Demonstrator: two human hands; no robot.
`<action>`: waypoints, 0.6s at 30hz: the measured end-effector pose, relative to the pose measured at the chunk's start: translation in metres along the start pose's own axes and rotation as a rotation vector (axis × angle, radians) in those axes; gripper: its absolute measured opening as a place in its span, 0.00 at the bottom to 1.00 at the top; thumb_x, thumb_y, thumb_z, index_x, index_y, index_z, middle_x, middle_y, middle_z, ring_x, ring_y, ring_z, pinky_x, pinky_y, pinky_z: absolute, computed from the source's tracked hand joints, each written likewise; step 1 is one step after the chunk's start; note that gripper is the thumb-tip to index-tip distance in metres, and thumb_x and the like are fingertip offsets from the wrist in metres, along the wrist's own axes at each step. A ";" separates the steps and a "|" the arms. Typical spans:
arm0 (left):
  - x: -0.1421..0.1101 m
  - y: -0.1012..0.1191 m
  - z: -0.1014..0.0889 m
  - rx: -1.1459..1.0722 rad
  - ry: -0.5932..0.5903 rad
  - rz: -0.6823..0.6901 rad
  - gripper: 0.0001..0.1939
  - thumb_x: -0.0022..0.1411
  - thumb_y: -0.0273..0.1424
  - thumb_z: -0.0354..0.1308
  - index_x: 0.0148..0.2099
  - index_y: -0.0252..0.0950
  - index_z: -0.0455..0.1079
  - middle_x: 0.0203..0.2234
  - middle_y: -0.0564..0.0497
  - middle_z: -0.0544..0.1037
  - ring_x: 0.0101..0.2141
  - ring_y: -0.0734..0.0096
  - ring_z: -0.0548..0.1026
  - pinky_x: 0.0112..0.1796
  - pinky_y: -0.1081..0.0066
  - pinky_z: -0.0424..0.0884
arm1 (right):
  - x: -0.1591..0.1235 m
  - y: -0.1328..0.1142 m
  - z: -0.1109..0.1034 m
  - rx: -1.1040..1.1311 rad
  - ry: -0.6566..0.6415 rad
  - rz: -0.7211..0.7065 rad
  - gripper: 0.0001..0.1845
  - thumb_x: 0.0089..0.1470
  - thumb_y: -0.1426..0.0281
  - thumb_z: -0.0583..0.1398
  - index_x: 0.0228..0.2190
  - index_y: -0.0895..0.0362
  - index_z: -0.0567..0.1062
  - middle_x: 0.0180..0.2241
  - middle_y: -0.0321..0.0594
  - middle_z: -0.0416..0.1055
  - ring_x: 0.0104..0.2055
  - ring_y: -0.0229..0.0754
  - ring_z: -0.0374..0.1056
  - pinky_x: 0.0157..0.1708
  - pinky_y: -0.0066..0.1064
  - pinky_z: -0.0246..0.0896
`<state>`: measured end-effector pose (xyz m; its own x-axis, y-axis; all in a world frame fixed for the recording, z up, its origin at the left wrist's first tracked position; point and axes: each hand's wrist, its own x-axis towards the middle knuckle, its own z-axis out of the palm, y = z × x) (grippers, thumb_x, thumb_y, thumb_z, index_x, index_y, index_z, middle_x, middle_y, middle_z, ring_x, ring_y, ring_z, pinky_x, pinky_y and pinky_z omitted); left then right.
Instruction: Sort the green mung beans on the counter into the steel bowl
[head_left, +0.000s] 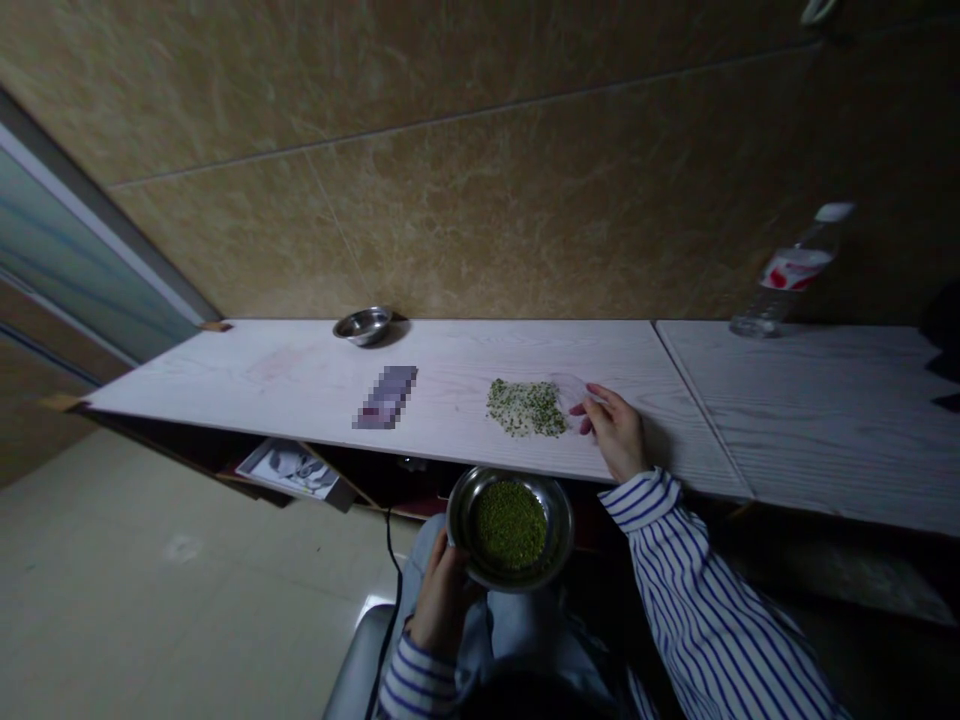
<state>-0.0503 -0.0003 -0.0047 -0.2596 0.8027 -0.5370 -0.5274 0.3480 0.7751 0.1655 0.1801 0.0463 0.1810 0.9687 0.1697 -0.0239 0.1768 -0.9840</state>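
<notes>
My left hand (442, 590) grips the left rim of a steel bowl (559, 540), just below the table's front edge. Green beans, which look like mung beans (511, 525), cover the bowl's bottom. On the white tabletop lies a spread pile of green beans mixed with white grains (527, 407). At the pile's right side is my right hand (613, 430), its fingers closed on the edge of a clear, thin, rounded plastic piece (568, 386). The exact kind of this piece is too faint to tell.
A smaller steel bowl (364, 326) stands near the wall on the left. A pixelated flat object (386, 398) lies left of the pile. At the back right stands a clear water bottle (784, 280). An open box (292, 468) sits on the shelf beneath the tabletop (465, 350).
</notes>
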 end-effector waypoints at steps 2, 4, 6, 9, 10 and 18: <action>0.001 -0.002 0.001 -0.011 0.010 0.024 0.24 0.50 0.32 0.59 0.52 0.45 0.66 0.38 0.53 0.75 0.33 0.70 0.72 0.31 0.70 0.69 | 0.000 -0.002 0.000 0.027 0.012 0.017 0.31 0.46 0.56 0.62 0.48 0.63 0.69 0.27 0.40 0.75 0.19 0.33 0.61 0.19 0.27 0.55; 0.003 -0.005 0.002 -0.022 0.012 0.035 0.25 0.49 0.33 0.60 0.52 0.44 0.67 0.40 0.51 0.75 0.34 0.68 0.73 0.31 0.69 0.70 | 0.000 -0.003 -0.001 0.051 0.020 0.036 0.32 0.45 0.57 0.62 0.48 0.63 0.69 0.27 0.39 0.75 0.20 0.32 0.61 0.19 0.26 0.54; 0.006 -0.008 0.001 -0.032 0.011 0.040 0.25 0.48 0.33 0.60 0.52 0.43 0.67 0.40 0.50 0.74 0.35 0.66 0.73 0.31 0.68 0.70 | 0.000 -0.005 -0.001 0.076 0.031 0.052 0.33 0.44 0.57 0.63 0.49 0.63 0.69 0.27 0.39 0.74 0.20 0.32 0.61 0.19 0.26 0.53; 0.009 -0.011 -0.001 -0.044 0.002 0.038 0.24 0.49 0.34 0.60 0.51 0.41 0.67 0.40 0.48 0.74 0.37 0.63 0.73 0.32 0.67 0.70 | 0.000 -0.006 -0.002 0.117 0.058 0.062 0.33 0.42 0.57 0.64 0.48 0.62 0.69 0.26 0.37 0.74 0.20 0.32 0.61 0.21 0.26 0.52; 0.010 -0.012 -0.002 -0.048 -0.005 0.034 0.24 0.49 0.35 0.60 0.51 0.41 0.67 0.40 0.48 0.74 0.38 0.63 0.73 0.33 0.67 0.70 | 0.000 -0.006 -0.003 0.123 0.070 0.066 0.33 0.42 0.57 0.64 0.47 0.62 0.70 0.26 0.37 0.74 0.20 0.31 0.60 0.21 0.26 0.52; 0.013 -0.005 -0.003 -0.059 -0.061 -0.027 0.26 0.53 0.33 0.58 0.56 0.42 0.63 0.47 0.47 0.72 0.42 0.63 0.71 0.32 0.70 0.69 | -0.003 -0.010 -0.010 0.086 0.136 0.104 0.33 0.40 0.57 0.66 0.46 0.61 0.71 0.26 0.37 0.74 0.22 0.32 0.61 0.21 0.25 0.51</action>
<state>-0.0535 0.0066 -0.0166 -0.1960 0.8221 -0.5345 -0.5803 0.3421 0.7390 0.1748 0.1733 0.0554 0.3038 0.9513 0.0523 -0.1326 0.0966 -0.9865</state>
